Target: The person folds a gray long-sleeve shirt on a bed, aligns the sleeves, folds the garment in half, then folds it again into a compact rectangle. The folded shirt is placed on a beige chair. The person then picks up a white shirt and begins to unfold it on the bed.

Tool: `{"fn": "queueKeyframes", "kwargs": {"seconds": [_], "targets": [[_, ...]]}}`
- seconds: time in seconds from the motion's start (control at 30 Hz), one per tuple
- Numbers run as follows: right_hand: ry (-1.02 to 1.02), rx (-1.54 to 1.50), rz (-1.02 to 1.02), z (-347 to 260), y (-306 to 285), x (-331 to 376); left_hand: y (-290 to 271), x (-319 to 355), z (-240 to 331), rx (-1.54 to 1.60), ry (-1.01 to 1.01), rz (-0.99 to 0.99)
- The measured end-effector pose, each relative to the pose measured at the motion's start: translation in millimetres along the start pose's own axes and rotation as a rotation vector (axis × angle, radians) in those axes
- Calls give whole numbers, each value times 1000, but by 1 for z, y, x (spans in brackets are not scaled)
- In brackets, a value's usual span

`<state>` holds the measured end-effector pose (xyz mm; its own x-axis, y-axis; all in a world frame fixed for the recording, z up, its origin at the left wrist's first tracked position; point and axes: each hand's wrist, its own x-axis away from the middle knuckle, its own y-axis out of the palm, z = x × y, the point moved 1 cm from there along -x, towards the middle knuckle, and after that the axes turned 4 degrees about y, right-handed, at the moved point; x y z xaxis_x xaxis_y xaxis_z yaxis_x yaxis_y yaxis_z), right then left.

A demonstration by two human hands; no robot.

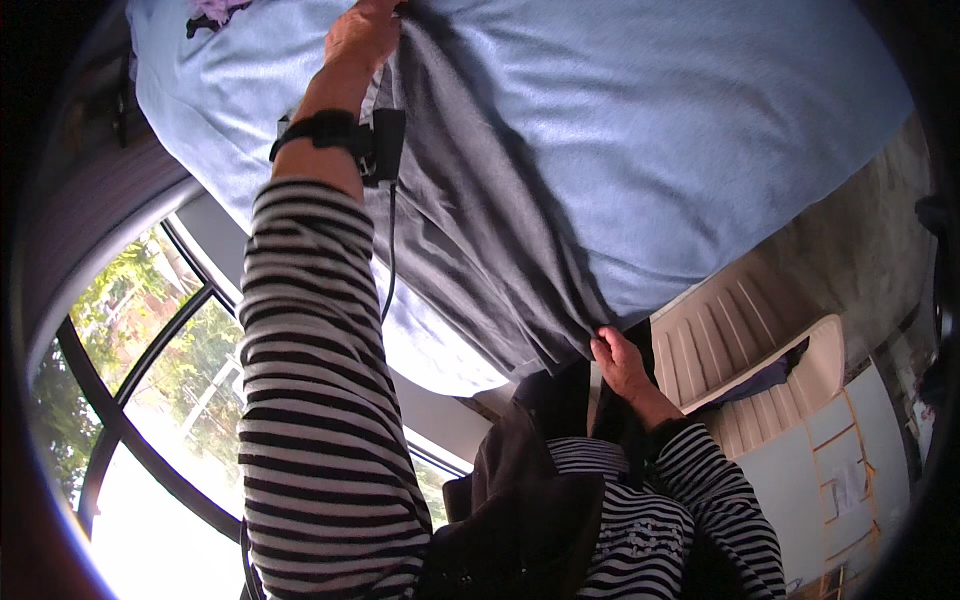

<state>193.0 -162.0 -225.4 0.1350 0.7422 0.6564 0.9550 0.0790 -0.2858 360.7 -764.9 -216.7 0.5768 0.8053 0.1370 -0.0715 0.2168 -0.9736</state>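
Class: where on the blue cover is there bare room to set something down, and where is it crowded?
The widest bare patch of blue cover lies right of the grey cloth, out to the cover's right edge. A smaller one lies left of the left forearm, below the purple item. Crowded: along the cloth, from left hand to right hand.

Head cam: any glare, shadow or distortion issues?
Head view: window burns out to white, lower left; head view: dark shadow beside the grey cloth on the blue blanket; head view: window bars look bowed, corners black.
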Motion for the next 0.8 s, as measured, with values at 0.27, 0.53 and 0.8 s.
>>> {"fn": "queueKeyframes", "kwargs": {"seconds": [0.27,0.53,0.8], "targets": [[-28,146,121,-1,-28,-14,-18,220,37,-60,132,334],[157,289,-244,-4,-25,-29,39,466,106,-121,184,-358],[37,201,-264,6,-24,-45,100,508,152,-10,252,-215]]}}
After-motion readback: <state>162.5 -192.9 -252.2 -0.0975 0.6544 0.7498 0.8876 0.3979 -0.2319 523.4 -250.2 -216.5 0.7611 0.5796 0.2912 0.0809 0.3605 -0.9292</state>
